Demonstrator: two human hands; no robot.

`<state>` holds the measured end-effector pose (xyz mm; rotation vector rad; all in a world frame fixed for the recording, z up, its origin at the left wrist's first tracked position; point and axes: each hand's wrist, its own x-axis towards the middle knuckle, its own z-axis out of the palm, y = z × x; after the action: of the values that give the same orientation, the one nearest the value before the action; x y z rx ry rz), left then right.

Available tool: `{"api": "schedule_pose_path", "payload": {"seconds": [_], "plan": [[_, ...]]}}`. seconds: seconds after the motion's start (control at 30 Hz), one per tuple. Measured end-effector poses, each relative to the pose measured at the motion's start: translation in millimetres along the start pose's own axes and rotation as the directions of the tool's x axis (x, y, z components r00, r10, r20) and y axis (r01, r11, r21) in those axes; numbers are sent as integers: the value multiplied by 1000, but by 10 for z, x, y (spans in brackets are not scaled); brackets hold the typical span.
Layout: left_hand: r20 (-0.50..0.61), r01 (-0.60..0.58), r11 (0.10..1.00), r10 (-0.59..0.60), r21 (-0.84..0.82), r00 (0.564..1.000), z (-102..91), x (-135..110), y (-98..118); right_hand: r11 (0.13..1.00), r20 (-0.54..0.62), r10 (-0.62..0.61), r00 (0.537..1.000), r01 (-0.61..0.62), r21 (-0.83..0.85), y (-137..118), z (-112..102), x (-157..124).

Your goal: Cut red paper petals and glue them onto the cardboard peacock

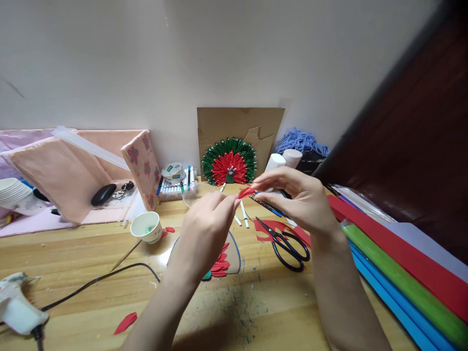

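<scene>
Red, slender, leaf-shaped petal (246,192), apparently paper, is pinched at opposite ends by the left hand (209,220) and right hand (298,195), its long axis rising slightly rightward. Position: raised, farther from the body than the blue-edged brown card (234,257); the left hand is nearer that card.

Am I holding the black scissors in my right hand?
No, the scissors lie on the table, partly over red paper, apart from the right hand.

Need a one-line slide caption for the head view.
Left hand and right hand pinch a red piece above a table holding scissors, glue gun and peacock craft.
</scene>
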<state>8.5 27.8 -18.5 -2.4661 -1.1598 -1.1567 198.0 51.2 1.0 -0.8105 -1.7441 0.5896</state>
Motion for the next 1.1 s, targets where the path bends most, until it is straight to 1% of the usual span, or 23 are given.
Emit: {"api": "schedule_pose_path", "payload": {"seconds": [0.07,0.13,0.43,0.6,0.67,0.83,0.9,1.1], "plan": [[12,-5,1000,5,-5,1000,1,-1,4,1000,54,-12,998,10,29,-4,22,-1],[16,-12,1000,12,-11,1000,5,-3,7,999,78,-21,997,19,35,0,45,-2],[-1,-18,1000,18,-16,1000,15,-5,15,998,31,-39,999,41,-48,11,44,2],[-5,-19,1000,19,-22,1000,11,-5,10,995,6,-26,1000,26,-97,6,3,3],[-3,-15,1000,15,-20,1000,10,-7,8,996,9,-21,1000,21,-91,5,-13,5],[6,-29,999,29,-26,1000,15,-9,12,1000,99,-5,995,5,7,2,-3,7],[3,-40,999,40,-25,999,15,-8,16,1000,116,-15,993,14,13,6,12,7],[-5,-50,999,50,-20,999,6,-7,25,999,71,-42,997,43,-12,17,29,10]]}}
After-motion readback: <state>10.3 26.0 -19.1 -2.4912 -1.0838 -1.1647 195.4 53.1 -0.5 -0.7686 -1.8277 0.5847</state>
